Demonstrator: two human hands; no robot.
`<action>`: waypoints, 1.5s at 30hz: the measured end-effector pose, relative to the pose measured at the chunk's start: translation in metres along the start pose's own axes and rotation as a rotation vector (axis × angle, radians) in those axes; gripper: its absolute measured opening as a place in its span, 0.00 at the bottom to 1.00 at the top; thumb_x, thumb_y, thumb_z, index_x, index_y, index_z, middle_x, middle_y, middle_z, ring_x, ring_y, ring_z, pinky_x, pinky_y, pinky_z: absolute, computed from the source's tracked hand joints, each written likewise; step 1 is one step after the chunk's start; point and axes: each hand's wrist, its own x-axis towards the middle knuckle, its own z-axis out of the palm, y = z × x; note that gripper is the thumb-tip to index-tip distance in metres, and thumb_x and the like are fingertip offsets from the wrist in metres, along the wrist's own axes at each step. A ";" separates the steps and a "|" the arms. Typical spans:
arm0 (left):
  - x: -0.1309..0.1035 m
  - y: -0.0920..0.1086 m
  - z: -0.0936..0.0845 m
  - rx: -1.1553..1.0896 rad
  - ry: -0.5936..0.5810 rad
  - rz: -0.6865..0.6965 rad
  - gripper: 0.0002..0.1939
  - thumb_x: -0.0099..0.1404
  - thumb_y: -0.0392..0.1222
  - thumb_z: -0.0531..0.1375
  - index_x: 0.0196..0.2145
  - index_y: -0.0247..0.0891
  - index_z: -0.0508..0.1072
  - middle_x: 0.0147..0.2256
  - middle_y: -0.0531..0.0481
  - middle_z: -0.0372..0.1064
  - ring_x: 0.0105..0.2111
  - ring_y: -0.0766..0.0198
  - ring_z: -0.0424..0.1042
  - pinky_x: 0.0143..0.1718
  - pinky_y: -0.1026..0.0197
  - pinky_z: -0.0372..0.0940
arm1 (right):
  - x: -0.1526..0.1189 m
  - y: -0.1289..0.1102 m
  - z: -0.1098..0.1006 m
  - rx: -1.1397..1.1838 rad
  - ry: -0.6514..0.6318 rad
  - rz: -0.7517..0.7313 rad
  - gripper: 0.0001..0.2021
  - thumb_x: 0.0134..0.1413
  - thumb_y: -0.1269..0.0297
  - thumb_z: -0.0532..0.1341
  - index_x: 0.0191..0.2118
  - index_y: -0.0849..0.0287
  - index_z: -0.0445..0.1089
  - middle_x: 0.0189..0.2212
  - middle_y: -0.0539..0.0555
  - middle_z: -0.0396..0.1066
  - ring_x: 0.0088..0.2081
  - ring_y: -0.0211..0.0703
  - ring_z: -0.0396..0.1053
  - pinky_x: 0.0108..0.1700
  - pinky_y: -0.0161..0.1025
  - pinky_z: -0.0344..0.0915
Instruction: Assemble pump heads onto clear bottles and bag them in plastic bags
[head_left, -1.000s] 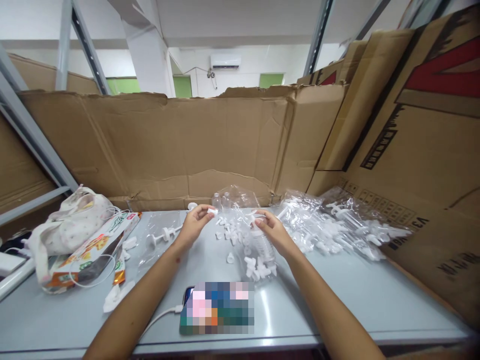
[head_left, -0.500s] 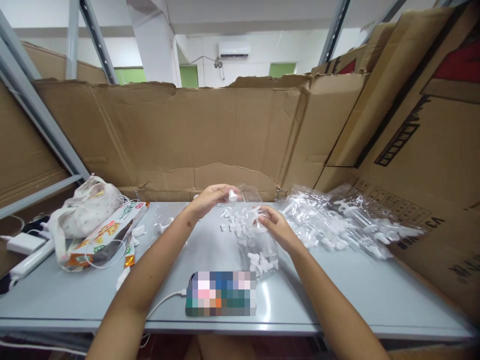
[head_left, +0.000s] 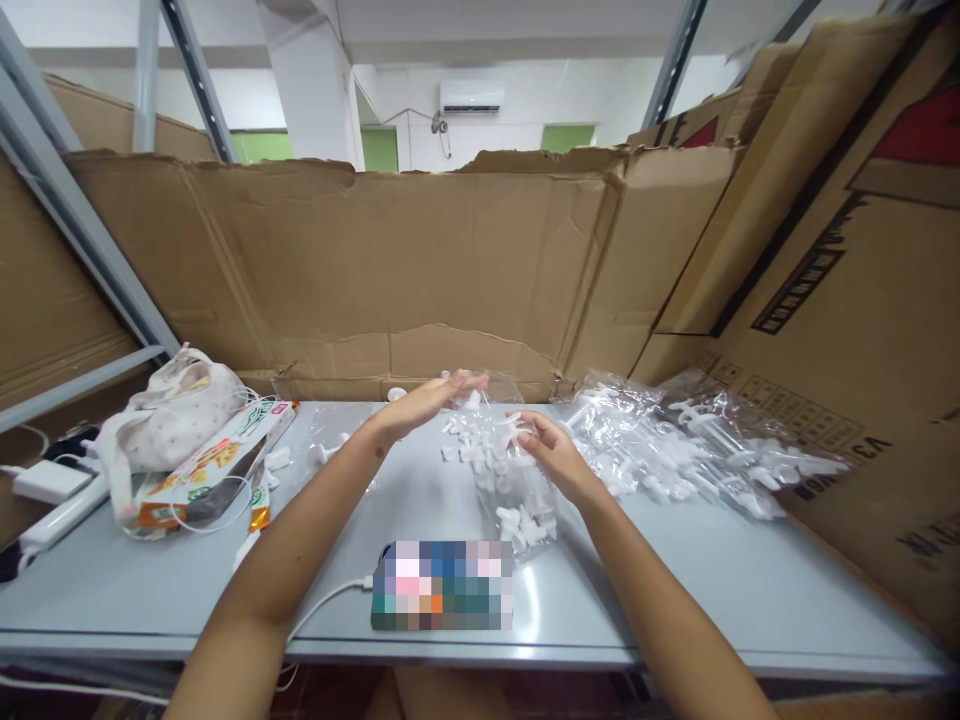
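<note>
A tall cardboard sheet (head_left: 405, 260) stands along the back of the grey table (head_left: 697, 590), and a printed carton (head_left: 877, 330) closes off the right side; together they probably serve as screens that stop small parts from slipping off the edges. Toward the right rear lie filled plastic bags (head_left: 637, 440) of white parts, seemingly set aside so that the middle of the surface is free for the hands. The cloth bag (head_left: 184, 420) and the snack box (head_left: 225, 445) sit at the far left, likely for the same reason.

Between the hands, right of centre, is a clear plastic bag (head_left: 521, 490), its lower end resting on the table with white pieces inside. The right hand (head_left: 551, 450) pinches its upper part between thumb and fingers, a hold that seems to steady the film and lift the mouth. The left hand (head_left: 442, 397) reaches across with its fingers stretched out at the bag's upper edge. A phone (head_left: 442, 588) lies near the front edge, perhaps for easy viewing, its white cable (head_left: 330, 605) leading off leftward.

Smallest are the loose white pieces (head_left: 454, 452), grouped beside the bag within easy reach, and one white plastic piece (head_left: 473, 400) just below the left fingertips; I cannot tell whether they touch it.
</note>
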 end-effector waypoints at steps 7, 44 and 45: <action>-0.002 0.000 0.003 0.002 0.102 0.111 0.26 0.65 0.60 0.49 0.51 0.41 0.67 0.52 0.42 0.65 0.52 0.53 0.64 0.52 0.51 0.57 | -0.001 0.001 -0.002 0.006 0.021 -0.001 0.21 0.46 0.48 0.62 0.44 0.53 0.67 0.37 0.53 0.73 0.35 0.45 0.70 0.40 0.41 0.65; -0.042 -0.072 0.014 0.067 0.167 0.089 0.14 0.65 0.44 0.53 0.46 0.35 0.68 0.48 0.41 0.68 0.47 0.57 0.68 0.48 0.54 0.63 | 0.000 0.005 0.007 0.122 0.108 0.098 0.21 0.42 0.50 0.66 0.42 0.54 0.68 0.26 0.49 0.73 0.28 0.43 0.70 0.34 0.39 0.64; -0.039 -0.073 0.015 0.093 0.163 0.096 0.14 0.65 0.43 0.53 0.46 0.35 0.68 0.48 0.40 0.68 0.47 0.57 0.68 0.47 0.55 0.64 | 0.000 0.006 0.007 0.124 0.115 0.104 0.21 0.42 0.50 0.66 0.42 0.54 0.68 0.26 0.49 0.73 0.28 0.43 0.70 0.33 0.39 0.65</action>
